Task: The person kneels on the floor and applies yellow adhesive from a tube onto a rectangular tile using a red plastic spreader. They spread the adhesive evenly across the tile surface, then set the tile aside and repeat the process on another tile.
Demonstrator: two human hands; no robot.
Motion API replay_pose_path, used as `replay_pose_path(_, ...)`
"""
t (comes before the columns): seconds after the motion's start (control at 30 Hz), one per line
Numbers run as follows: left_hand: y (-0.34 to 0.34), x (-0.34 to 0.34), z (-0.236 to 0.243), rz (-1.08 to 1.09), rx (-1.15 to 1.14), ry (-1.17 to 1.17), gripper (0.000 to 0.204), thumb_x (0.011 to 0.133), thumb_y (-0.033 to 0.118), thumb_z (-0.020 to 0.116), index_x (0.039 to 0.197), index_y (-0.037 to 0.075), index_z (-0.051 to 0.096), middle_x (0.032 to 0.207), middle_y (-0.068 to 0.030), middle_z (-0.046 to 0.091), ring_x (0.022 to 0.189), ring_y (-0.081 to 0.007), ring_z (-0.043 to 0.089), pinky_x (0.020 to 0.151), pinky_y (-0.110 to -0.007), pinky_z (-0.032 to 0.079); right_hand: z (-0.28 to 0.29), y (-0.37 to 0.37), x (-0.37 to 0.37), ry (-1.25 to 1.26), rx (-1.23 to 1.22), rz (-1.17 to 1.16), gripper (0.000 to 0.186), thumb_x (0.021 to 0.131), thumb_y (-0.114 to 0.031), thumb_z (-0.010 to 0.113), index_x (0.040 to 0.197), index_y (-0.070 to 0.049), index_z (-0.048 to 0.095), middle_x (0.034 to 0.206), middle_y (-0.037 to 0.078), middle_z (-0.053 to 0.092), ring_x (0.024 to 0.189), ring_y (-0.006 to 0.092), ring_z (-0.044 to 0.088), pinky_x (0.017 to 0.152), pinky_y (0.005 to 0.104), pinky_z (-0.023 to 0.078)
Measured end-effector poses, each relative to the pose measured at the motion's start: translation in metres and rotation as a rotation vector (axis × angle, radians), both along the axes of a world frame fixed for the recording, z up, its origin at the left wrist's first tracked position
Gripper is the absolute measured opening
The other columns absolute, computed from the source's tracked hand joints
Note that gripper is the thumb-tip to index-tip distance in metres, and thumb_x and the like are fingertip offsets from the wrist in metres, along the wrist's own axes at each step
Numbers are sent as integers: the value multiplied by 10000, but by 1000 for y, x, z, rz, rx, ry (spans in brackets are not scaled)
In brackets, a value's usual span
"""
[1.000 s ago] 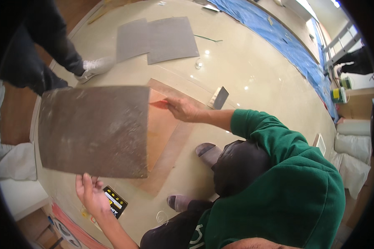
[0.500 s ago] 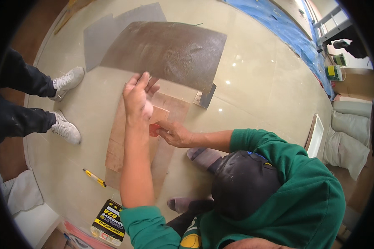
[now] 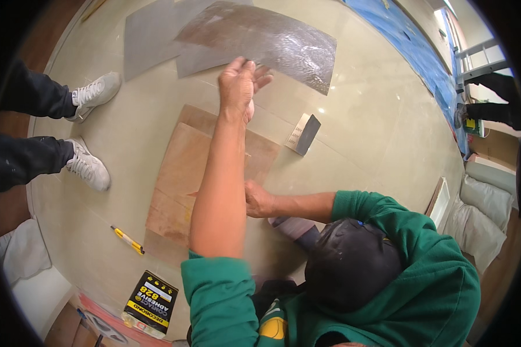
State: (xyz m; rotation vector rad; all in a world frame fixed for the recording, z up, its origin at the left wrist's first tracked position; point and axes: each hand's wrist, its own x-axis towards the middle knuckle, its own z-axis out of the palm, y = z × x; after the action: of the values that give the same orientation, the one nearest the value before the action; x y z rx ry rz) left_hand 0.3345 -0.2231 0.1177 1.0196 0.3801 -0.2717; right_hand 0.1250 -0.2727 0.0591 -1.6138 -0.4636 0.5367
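My left hand (image 3: 240, 87) is raised at the near edge of a dark brown, glossy flexible sheet (image 3: 266, 40). Its fingers are spread and hold nothing. The sheet lies over grey sheets (image 3: 150, 37) at the far side, slightly curved. My right hand (image 3: 259, 199) is closed low over the thin brown wooden boards (image 3: 176, 173), its fingers mostly hidden behind my left forearm. The tip of a flat red spreader (image 3: 193, 194) shows past that forearm, in line with the right hand. Right of the boards stands a folded piece of black sandpaper (image 3: 308, 136) with a pale back.
A yellow utility knife (image 3: 127, 240) and a black-and-yellow rectangular tin (image 3: 150, 303) are on the floor at the near left. Another person's white shoes (image 3: 90, 162) stand left of the boards. Blue sheeting (image 3: 405, 46) and a ladder (image 3: 483, 61) are at the far right.
The brown sheet has moved away, farther and to the right, and my left hand has let go of it. My left forearm now covers most of the red spreader.
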Motion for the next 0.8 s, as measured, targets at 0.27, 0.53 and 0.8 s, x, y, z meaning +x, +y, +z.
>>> replay_pose_path(0.27,102,-76,-29,-439,880,-161,649,1019,269,653,1543,-29,411,1343,-227,647,1174,-246,666,944,-327,539,15,-3,-15,327,-130,15,314,1000,-62,562,1306,0,592,1047,169,747,997,285,729,868,394,571)
replay_pose_path(0.53,287,-304,62,316,1176,59,340,1006,164,678,1248,-75,670,1121,-151,744,1025,-206,710,918,-327,546,66,-16,36,30,-499,193,250,1000,-197,620,1154,-3,653,881,191,687,800,256,665,741,410,523)
replay_pose_path(0.8,153,-577,-73,451,831,475,396,935,163,764,1246,-62,669,1089,-140,744,994,-194,700,889,-353,563,79,61,59,-729,-700,735,357,1001,-66,508,1346,-45,593,973,210,723,853,379,701,747,486,534)
